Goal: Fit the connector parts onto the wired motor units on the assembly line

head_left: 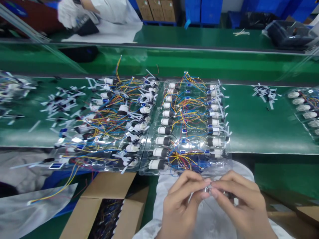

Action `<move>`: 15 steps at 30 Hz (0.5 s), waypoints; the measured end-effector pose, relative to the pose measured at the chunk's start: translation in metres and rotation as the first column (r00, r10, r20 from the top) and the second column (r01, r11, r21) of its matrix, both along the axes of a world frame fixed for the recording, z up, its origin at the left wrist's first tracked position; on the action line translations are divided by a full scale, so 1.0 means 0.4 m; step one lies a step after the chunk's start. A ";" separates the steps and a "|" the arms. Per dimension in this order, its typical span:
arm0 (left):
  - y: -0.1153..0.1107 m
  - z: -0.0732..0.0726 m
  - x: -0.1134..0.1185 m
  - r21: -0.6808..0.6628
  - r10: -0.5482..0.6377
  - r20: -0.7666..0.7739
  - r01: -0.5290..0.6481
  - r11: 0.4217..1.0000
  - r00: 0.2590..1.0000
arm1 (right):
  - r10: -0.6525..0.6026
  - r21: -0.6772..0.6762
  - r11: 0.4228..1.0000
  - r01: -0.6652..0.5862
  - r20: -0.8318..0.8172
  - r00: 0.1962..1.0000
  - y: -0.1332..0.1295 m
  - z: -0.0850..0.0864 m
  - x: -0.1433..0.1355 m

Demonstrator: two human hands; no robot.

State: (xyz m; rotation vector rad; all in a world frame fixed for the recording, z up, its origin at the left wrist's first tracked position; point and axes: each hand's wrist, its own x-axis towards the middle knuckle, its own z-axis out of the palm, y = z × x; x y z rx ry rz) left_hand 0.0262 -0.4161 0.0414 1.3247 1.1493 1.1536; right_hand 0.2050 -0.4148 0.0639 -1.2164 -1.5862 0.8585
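Note:
My left hand (183,202) and my right hand (239,202) meet in front of me over my white-clad lap. Their fingertips pinch one small motor part (208,188) between them; most of it is hidden by the fingers. Just beyond them lies a clear plastic tray (225,162) holding two rows of small white-and-black motors (163,141) with coloured wires. A second clear tray (74,159) to its left carries a looser tangle of the same motors and wires.
An open cardboard box (104,205) with wired parts stands at the lower left. Loose white tubes (59,99) litter the green bench (254,119). Another tray of motors (305,109) sits far right. A person in white (99,10) works across the conveyor.

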 end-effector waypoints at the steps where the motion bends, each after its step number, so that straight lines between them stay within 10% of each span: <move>1: -0.001 -0.001 0.002 0.006 0.001 -0.002 -0.001 1.000 1.000 | 0.003 0.004 1.000 -0.003 0.001 1.000 0.001 -0.001 0.000; 15: -0.006 -0.011 0.012 0.059 0.045 -0.024 -0.044 0.997 0.999 | -0.032 -0.007 0.999 0.032 -0.006 0.999 -0.005 -0.019 -0.002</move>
